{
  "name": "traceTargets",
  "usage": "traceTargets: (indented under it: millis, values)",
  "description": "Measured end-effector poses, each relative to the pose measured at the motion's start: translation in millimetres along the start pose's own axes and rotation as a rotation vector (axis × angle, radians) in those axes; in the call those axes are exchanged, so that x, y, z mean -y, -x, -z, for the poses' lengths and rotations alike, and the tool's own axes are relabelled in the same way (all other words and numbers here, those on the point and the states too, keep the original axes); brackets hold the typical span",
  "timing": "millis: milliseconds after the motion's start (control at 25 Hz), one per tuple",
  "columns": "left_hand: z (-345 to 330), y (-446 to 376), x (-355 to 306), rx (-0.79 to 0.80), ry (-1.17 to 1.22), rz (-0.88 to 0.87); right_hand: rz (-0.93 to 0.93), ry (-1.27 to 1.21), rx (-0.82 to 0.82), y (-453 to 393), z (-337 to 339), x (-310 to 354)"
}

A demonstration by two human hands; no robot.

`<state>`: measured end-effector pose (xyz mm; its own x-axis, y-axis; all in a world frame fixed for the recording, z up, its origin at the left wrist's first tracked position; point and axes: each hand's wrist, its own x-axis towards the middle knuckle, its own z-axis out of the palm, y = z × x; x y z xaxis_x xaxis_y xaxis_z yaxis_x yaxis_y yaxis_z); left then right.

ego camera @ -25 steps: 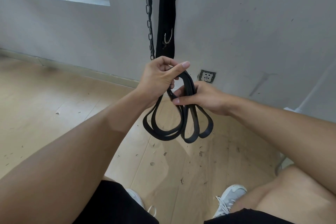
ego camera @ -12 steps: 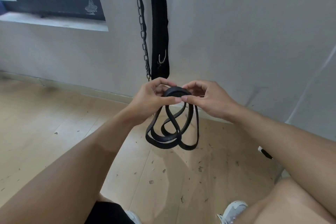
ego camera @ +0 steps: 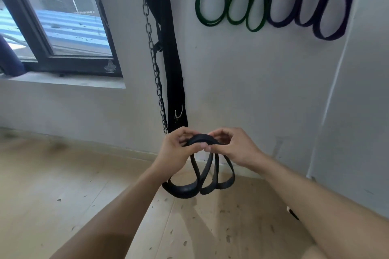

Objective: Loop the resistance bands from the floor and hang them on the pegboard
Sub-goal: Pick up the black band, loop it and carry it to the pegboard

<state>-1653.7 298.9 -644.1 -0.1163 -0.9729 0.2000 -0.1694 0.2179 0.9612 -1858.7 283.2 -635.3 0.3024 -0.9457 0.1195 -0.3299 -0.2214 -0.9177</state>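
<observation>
View tilted up | green bands (ego camera: 229, 4), purple bands (ego camera: 311, 6) now visible

The floor (ego camera: 63, 195) is showing light wooden boards, running from the near edge to the far wall. Lots of small dark bits (ego camera: 228, 237) are lying all over it, mostly on the near right. A darker smudge (ego camera: 56, 145) is sitting on the far left, close to the wall.

2 hands (ego camera: 174, 151) (ego camera: 235, 149); 1 black band (ego camera: 202, 174); 1 green band (ego camera: 229, 0); 1 purple band (ego camera: 311, 2); 1 chain (ego camera: 154, 63); 1 window (ego camera: 54, 17).
</observation>
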Motion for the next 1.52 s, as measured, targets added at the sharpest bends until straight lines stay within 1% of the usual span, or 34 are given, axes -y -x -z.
traceTargets:
  millis: [160, 360, 440, 520, 680, 800, 920, 1080, 1200, 1280, 1320, 1360, 1400, 1520]
  values:
    - [-7.8, -13.4, -27.2, -0.037, 0.17, 0.0, -0.061, -0.192, 0.132, 3.6, 6.6, 4.8]
    - [-28.3, -45.0, -75.6, -0.059, 0.44, 0.064, -0.007, -0.35, 0.098, -4.7, -8.4, 23.3]
    - [-36.0, -53.3, -87.9, -0.086, 0.466, 0.089, -0.027, -0.454, 0.074, -9.7, -12.1, 28.8]
    - [-33.9, -58.6, -95.1, -0.093, 0.451, 0.118, -0.072, -0.492, 0.096, -11.0, -12.3, 31.5]
    - [-8.1, -65.0, -98.8, -0.099, 0.323, 0.195, -0.215, -0.559, 0.128, -12.1, -8.7, 28.6]
    - [5.8, -64.9, -91.8, -0.094, 0.244, 0.266, -0.323, -0.512, 0.233, -8.7, -1.9, 22.7]
    - [11.2, -67.4, -76.3, -0.111, 0.274, 0.343, -0.384, -0.438, 0.312, -4.4, 7.6, 16.1]
    - [20.1, -65.6, -48.6, -0.018, 0.283, 0.501, -0.431, -0.26, 0.352, -3.8, 10.6, -5.0]
    - [14.7, -55.7, -28.5, 0.044, 0.345, 0.605, -0.481, -0.178, 0.397, -0.2, 10.4, -21.0]
    - [10.1, -49.1, -21.0, 0.094, 0.242, 0.615, -0.49, -0.093, 0.464, 4.7, 10.8, -27.3]
    - [8.7, -47.5, -18.1, 0.087, 0.198, 0.602, -0.494, -0.064, 0.49, 7.2, 11.3, -28.4]
    - [8.2, -47.2, -14.1, 0.054, 0.21, 0.585, -0.497, -0.058, 0.502, 8.3, 11.7, -29.8]
    - [7.3, -47.4, -11.1, 0.004, 0.274, 0.575, -0.502, -0.074, 0.498, 8.5, 12.1, -29.8]
    - [1.3, -50.8, -5.6, -0.189, 0.598, 0.606, -0.508, -0.103, 0.45, 4.9, 13.0, -28.4]
